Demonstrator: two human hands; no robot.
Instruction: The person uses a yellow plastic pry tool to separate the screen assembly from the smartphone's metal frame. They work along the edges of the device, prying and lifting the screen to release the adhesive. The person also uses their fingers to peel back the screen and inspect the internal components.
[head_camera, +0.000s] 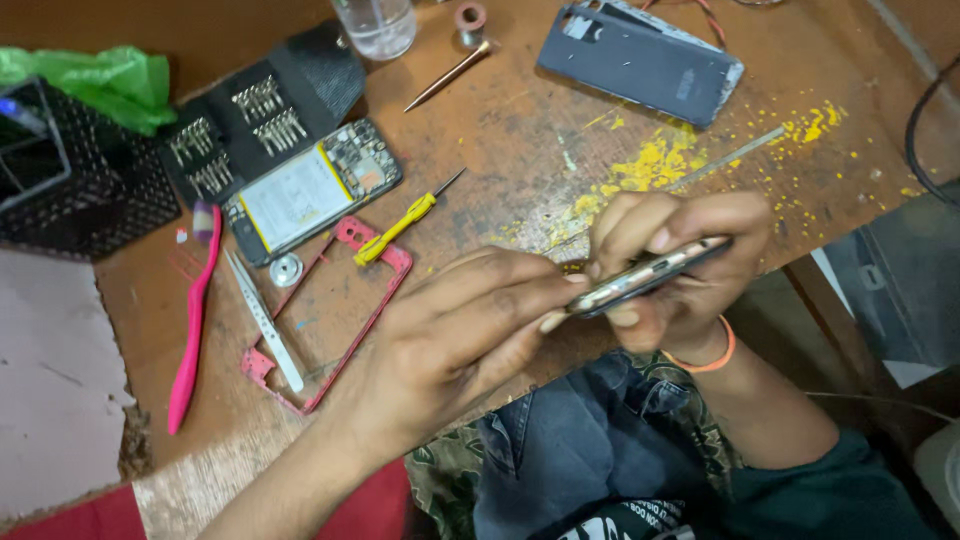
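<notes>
Gold-edged phone (650, 275) is pinched edgewise by right hand (680, 270); left hand (460, 330) fingertips press its end. Opened phone (310, 190), red frame (330, 310) lie apart; separation unfinished.

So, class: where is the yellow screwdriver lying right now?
The yellow screwdriver lies left of centre on the wooden table, across the red phone frame, beside the opened phone.

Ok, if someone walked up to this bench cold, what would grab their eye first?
Probably the two hands low in the middle: the left hand and right hand both grip a thin phone part held edge-on above the worn wooden table. Next, the opened phone showing its battery at left, with a red phone frame and yellow screwdriver beside it, and yellow powder scattered at upper right.
</notes>
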